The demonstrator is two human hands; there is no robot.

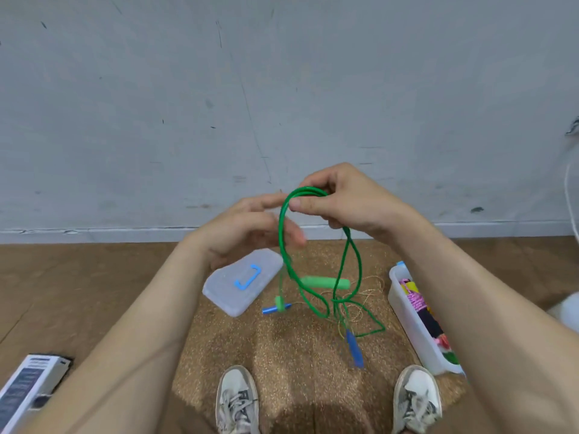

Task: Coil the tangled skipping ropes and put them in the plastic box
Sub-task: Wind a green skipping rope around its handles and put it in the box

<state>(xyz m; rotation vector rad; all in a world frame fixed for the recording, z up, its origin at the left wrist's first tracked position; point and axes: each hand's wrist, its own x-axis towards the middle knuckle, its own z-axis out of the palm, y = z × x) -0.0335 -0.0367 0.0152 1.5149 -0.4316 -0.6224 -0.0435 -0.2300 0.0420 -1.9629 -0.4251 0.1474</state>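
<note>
The green skipping rope (283, 233) is light, limp, slick cord. It hangs in loops from the right hand (341, 202), which pinches the gathered turns at the top; that bunch is the best place to hold it. The left hand (247, 230) is blurred but appears spread beside the loop, holding nothing. Below, the rope's tail tangles with a thin yellow rope (369, 288) and a blue handle (354, 350) on the cork mat (282, 346), which will likely snag. The plastic box (404, 311) stands to the right and its lid (228, 292) lies to the left.
</note>
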